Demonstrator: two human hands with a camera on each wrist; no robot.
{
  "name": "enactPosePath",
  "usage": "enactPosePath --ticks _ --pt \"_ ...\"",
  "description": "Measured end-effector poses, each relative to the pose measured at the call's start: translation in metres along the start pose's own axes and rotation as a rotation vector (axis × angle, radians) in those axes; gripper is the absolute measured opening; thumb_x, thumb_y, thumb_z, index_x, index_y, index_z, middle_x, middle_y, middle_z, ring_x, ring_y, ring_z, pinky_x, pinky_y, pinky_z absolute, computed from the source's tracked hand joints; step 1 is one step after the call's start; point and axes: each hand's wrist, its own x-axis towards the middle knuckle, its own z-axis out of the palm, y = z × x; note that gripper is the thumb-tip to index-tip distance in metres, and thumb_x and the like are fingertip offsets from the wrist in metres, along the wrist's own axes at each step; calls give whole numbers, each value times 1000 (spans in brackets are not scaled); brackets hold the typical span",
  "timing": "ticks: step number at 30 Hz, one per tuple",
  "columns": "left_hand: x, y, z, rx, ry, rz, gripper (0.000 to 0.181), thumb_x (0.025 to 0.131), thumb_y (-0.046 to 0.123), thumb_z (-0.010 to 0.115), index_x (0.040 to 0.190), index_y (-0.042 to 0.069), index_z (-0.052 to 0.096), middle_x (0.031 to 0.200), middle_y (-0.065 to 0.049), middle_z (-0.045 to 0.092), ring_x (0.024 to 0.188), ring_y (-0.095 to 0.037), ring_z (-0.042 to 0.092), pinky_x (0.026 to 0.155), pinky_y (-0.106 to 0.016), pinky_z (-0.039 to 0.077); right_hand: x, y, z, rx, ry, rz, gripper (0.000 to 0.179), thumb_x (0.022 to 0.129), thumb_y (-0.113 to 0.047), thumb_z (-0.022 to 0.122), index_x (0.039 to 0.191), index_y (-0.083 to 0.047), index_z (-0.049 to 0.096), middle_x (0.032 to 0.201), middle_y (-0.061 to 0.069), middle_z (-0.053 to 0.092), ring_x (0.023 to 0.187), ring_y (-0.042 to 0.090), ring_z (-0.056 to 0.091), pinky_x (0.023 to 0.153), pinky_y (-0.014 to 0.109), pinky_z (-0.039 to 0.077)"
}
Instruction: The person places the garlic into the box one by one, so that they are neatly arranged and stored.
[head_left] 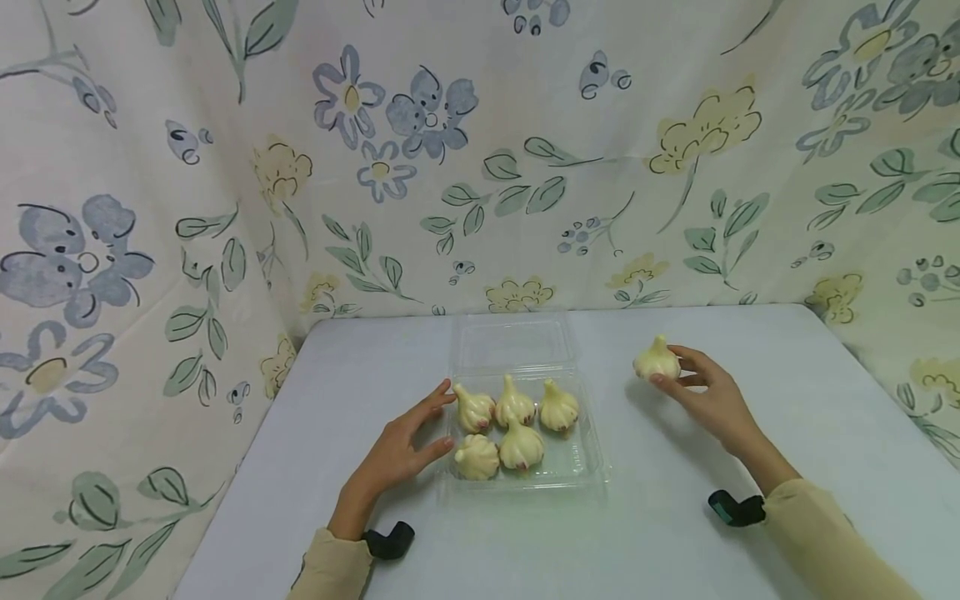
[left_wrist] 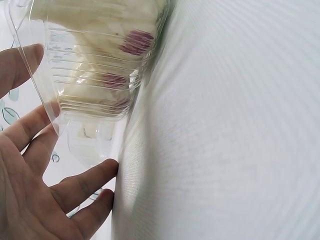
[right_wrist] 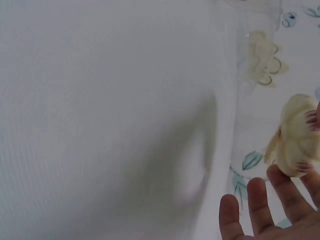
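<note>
A clear plastic clamshell box (head_left: 573, 462) lies on the table with its lid (head_left: 512, 343) folded back. In it sit several garlic bulbs (head_left: 521, 447), three in the far row and two nearer; the near right spot shows bare plastic. My left hand (head_left: 401, 446) is at the box's left side, its fingers spread and fairly straight. In the left wrist view, the fingertips (left_wrist: 52, 107) touch the rim. To the right of the box, my right hand (head_left: 708, 400) pinches a garlic bulb (head_left: 657, 358) between thumb and fingers, raised above the table.
The white-covered table (head_left: 360, 358) extends on both sides of the box. A floral curtain (head_left: 480, 233) hangs behind and along the sides. Dark wrist cameras (head_left: 390, 542) are worn on both wrists.
</note>
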Motion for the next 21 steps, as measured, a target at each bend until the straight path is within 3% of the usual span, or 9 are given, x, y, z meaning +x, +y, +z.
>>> enactPosePath --ticks 11,21 --pt "1 2 -1 -10 2 -3 62 96 31 70 154 29 45 168 7 29 135 -34 58 112 -66 40 -13 -30 21 27 -48 -105 63 95 -42 72 149 -20 50 134 11 63 111 13 54 89 24 46" --pt "0 1 -1 -8 1 -8 63 96 34 70 153 30 45 168 9 29 135 -32 58 112 -65 40 -24 -43 38 53 -93 -164 58 92 -37 76 145 -26 56 126 1 62 108 8 54 91 30 47"
